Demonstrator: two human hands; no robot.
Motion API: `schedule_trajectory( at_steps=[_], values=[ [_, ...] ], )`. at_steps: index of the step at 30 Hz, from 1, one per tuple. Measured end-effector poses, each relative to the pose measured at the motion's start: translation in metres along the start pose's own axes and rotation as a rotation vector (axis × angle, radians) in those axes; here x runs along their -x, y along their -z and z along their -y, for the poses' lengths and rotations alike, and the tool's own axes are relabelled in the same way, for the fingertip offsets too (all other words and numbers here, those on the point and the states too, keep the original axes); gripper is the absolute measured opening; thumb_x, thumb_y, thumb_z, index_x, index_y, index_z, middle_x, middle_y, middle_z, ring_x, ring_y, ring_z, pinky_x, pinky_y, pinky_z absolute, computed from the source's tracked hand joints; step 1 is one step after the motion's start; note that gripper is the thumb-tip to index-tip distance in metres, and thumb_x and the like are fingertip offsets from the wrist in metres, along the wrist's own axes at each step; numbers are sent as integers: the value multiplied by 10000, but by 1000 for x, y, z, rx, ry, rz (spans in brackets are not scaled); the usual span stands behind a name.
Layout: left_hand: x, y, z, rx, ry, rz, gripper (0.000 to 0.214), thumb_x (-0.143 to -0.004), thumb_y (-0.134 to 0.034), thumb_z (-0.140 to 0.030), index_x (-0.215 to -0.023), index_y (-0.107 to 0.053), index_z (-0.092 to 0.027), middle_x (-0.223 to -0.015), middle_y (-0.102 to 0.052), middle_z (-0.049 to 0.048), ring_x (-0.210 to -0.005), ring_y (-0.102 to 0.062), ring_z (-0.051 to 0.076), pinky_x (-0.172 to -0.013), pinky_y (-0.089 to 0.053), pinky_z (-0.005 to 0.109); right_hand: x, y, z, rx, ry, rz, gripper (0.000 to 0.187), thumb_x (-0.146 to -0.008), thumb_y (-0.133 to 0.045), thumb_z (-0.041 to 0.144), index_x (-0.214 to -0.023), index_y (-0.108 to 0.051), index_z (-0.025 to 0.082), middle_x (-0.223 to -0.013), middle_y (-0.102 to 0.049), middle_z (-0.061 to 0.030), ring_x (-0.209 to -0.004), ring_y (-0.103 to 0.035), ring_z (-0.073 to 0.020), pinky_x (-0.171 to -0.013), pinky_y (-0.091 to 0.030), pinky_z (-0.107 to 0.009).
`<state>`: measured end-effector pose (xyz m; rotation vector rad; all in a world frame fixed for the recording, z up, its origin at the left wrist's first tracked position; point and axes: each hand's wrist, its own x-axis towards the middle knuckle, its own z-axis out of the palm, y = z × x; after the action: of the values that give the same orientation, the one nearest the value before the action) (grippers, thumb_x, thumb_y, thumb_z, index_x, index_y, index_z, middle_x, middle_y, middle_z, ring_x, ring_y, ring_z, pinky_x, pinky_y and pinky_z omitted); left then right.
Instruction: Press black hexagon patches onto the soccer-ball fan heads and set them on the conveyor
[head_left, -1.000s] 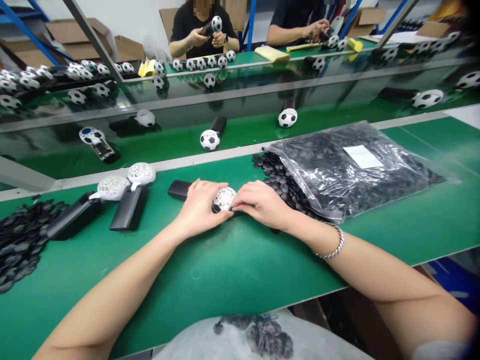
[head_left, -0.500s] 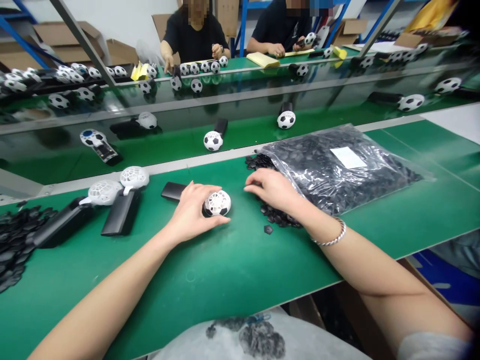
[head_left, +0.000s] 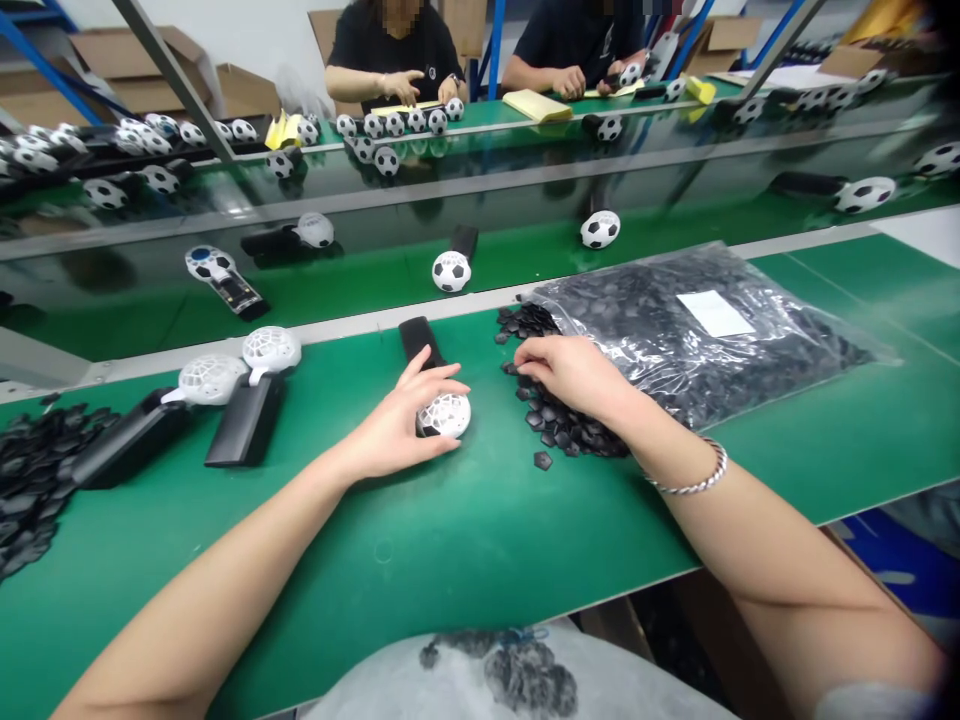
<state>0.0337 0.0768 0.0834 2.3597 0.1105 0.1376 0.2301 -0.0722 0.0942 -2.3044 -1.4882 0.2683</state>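
Observation:
My left hand (head_left: 401, 418) curls its thumb and fingers around the white, football-patterned head of a handheld fan (head_left: 453, 414). The fan lies on the green table, its black handle pointing away from me; fingers hide part of the head. My right hand (head_left: 574, 374) is at the edge of a heap of small black pentagon pieces (head_left: 562, 425). Its thumb and forefinger pinch what looks like one black pentagon piece (head_left: 511, 368). A single loose pentagon lies at the heap's near edge. Behind my right hand lies a clear plastic bag (head_left: 667, 350) full of such pieces.
Two fans with white open heads (head_left: 271, 350) lie at the left, beside another black heap (head_left: 37, 470). Beyond the table's pale rail runs a green conveyor belt (head_left: 360, 290) carrying several football fans. Two co-workers sit across it, near yellow papers (head_left: 537, 105).
The fan in my left hand has turned, its handle swinging from pointing left to pointing away. My right fingertips have come down onto the heap's edge. Some fans on the belt have shifted right.

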Motion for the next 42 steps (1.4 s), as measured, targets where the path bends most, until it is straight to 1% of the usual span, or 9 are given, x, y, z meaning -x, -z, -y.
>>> schedule_trajectory(
  at_steps=[3, 7, 12, 14, 18, 23, 30, 39, 42],
  values=[
    [0, 1, 4, 24, -34, 6, 491, -691, -680, -272, -1147, -502, -238, -1382, -377, 56, -1366, -33, 265, -1081, -152, 524, 5, -5, 10, -350, -15, 100, 118, -805, -538, 244, -826, -628, 170, -683, -660, -3, -560, -594, -102, -577, -453, -215],
    [1, 6, 9, 25, -40, -3, 499, -679, -685, -269, -1144, -509, -240, -1368, -395, 56, -1365, -45, 269, -1080, -153, 526, 8, -14, 19, -683, -1, 290, 241, -668, -692, 280, -861, -644, 144, -649, -636, 2, -552, -586, -110, -530, -477, -218],
    [0, 9, 9, -3, -41, 6, 485, -669, -648, -205, -1134, -509, -224, -1453, -235, 71, -1364, -28, 281, -1078, -139, 523, 11, -19, 31, -538, 315, 47, 89, -759, -618, 214, -790, -688, 168, -823, -665, -35, -763, -602, -126, -743, -466, -260],
    [-1, 9, 6, -17, -15, 16, 487, -667, -633, -194, -1136, -506, -218, -1480, -140, 77, -1362, 4, 292, -1073, -130, 532, 13, -21, 35, -475, 365, -21, 92, -774, -606, 206, -786, -688, 164, -778, -668, -32, -759, -595, -127, -738, -455, -253],
    [-1, 5, 4, -26, 5, 0, 497, -666, -630, -202, -1145, -498, -213, -1481, -119, 96, -1360, 32, 300, -1065, -122, 550, 17, -24, 41, -543, 287, 0, 110, -780, -595, 191, -860, -666, 165, -693, -660, 3, -606, -584, -96, -629, -455, -216],
    [-1, 2, 7, -28, -6, -18, 514, -673, -660, -257, -1154, -486, -212, -1474, -148, 105, -1359, 22, 310, -1060, -126, 565, 19, -28, 41, -645, 184, 89, 74, -780, -584, 190, -823, -638, 163, -713, -636, 6, -606, -576, -99, -610, -452, -226],
    [-4, -2, 5, 24, -65, -78, 435, -706, -654, -322, -1099, -513, -199, -1304, -457, 94, -1355, -87, 304, -1077, -124, 554, 10, -40, 39, -701, 299, 20, 26, -722, -662, 189, -723, -642, 171, -775, -570, -14, -808, -535, -141, -783, -419, -305],
    [-7, -5, 0, 24, -30, -139, 338, -680, -614, -223, -1003, -515, -203, -1088, -575, 64, -1334, -171, 295, -1082, -143, 529, 6, -50, 44, -811, 184, 63, 169, -684, -678, 239, -671, -533, 152, -715, -472, 25, -638, -457, -92, -605, -391, -227],
    [-6, -5, 0, 22, -39, -133, 330, -677, -602, -205, -995, -512, -208, -1083, -577, 61, -1332, -180, 291, -1082, -161, 517, 0, -46, 44, -840, 151, 169, 207, -705, -651, 290, -676, -499, 153, -640, -485, 43, -583, -449, -83, -563, -383, -212]
  ],
)
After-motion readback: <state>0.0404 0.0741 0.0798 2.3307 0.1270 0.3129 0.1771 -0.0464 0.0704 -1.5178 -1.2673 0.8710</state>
